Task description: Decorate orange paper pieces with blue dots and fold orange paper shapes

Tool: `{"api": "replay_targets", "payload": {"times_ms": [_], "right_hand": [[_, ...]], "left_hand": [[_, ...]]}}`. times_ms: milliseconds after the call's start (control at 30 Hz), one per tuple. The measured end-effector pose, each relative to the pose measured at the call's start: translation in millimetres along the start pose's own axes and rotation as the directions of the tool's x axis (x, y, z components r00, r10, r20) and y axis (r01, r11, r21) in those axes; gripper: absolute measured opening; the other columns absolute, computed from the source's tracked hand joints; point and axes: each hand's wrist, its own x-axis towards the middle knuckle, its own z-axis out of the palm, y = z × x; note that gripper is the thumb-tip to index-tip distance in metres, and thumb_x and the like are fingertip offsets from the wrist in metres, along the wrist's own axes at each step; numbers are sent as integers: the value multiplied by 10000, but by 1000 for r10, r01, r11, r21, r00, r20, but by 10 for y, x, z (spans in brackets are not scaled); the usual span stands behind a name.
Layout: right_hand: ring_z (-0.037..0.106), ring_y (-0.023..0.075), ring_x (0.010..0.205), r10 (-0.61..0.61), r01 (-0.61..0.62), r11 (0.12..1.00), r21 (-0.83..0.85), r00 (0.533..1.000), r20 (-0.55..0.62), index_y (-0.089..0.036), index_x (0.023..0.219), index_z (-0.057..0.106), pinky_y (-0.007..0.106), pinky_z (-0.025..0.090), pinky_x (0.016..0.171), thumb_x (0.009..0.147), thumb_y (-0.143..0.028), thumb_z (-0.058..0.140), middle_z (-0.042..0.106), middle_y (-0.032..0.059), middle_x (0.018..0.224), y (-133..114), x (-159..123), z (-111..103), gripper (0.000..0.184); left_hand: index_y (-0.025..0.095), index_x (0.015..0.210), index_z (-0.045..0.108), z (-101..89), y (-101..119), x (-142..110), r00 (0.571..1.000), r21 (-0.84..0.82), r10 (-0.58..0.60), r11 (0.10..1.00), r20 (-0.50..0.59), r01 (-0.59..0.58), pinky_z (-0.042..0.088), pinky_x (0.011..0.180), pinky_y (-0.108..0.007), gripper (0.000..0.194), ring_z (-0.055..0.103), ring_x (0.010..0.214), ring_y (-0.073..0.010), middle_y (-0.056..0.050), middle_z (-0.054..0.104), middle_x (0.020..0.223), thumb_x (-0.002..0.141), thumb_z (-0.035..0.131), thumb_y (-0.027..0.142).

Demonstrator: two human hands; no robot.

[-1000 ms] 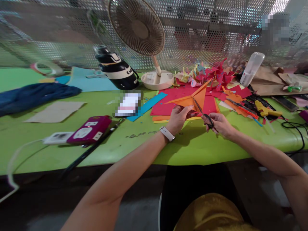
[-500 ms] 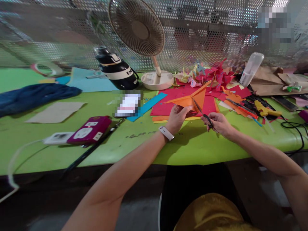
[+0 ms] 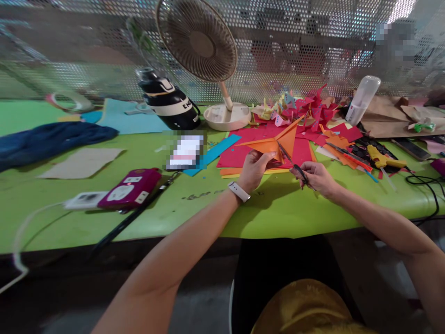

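A folded piece of orange paper [image 3: 268, 144] with long pointed ends is pinched in my left hand [image 3: 255, 168], thumb on top. My right hand [image 3: 314, 177] is closed round the handles of a pair of scissors [image 3: 299, 172]. Their blades reach up and left to the cut edge of the orange paper; how far apart the blades are is hard to make out. Beneath the paper lies a stack of red sheets [image 3: 232, 155], with orange and yellow sheets showing at its lower edge.
Behind the stack is a pile of folded paper shapes [image 3: 314, 109]. A fan [image 3: 227, 116] and a dark bottle [image 3: 174, 104] stand at the back. A yellow glue gun [image 3: 384, 160] lies right; a phone [image 3: 184, 152], blue strip [image 3: 213, 155] and purple power socket [image 3: 130, 188] are left.
The orange paper has tilted a little at its cut edge, and the scissors' blades have shifted slightly there. Both hands stay nearly in place.
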Motion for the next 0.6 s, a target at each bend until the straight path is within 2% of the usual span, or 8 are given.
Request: {"api": "replay_targets", "payload": {"times_ms": [100,200,300,400,467,533,600], "right_hand": [[339,22,322,41,-39,999,-30,997,70,-180,653,542,195,226,317,610,-658,794,590,-38,479,-14,-18,-12,542],[375,29,329,47,-39,997,-64,992,116,-176,661,554,189,270,319,604,-665,794,618,-20,506,-69,-20,-69,548],[411,43,360,-22,27,993,-114,999,44,-179,702,567,197,333,344,589,-660,805,649,-4,560,-152,23,-234,548],[458,71,417,-83,60,947,-316,995,-59,-185,710,576,221,379,392,624,-648,786,666,16,613,-211,100,-503,516],[505,100,477,-140,51,835,-548,983,-121,-189,703,601,241,392,449,682,-610,757,650,11,622,-221,140,-691,449],[578,145,593,-218,12,625,-780,963,-159,-196,698,650,267,403,543,734,-532,734,665,22,669,-210,154,-845,349],[627,192,715,-254,-58,409,-911,951,-175,-212,715,698,291,399,618,777,-473,700,696,37,742,-181,144,-952,269]], "left_hand": [[182,667,640,-38,-12,52,999,-4,29,1000,-33,-29,628,742,-365,217,713,695,-195,16,665,629,642,768,355],[190,683,618,-90,-11,110,991,-7,63,998,-119,-64,628,732,-371,237,727,722,-210,20,665,633,627,761,371],[194,661,589,-118,16,137,985,5,50,999,-166,-50,625,744,-376,263,737,746,-225,23,651,596,605,770,375],[190,617,575,-109,50,120,990,-15,24,1000,-139,-26,620,754,-369,265,747,762,-239,20,638,560,606,774,365],[186,593,580,-93,66,98,992,-24,2,1000,-126,-5,618,752,-365,261,753,759,-248,18,629,535,606,772,362],[180,597,604,-76,77,76,993,-14,-20,1000,-120,18,616,742,-366,250,756,756,-259,6,645,535,599,771,366],[175,602,627,-61,87,58,993,9,-40,999,-113,41,614,732,-365,243,757,745,-265,-15,669,541,597,770,372]]}}
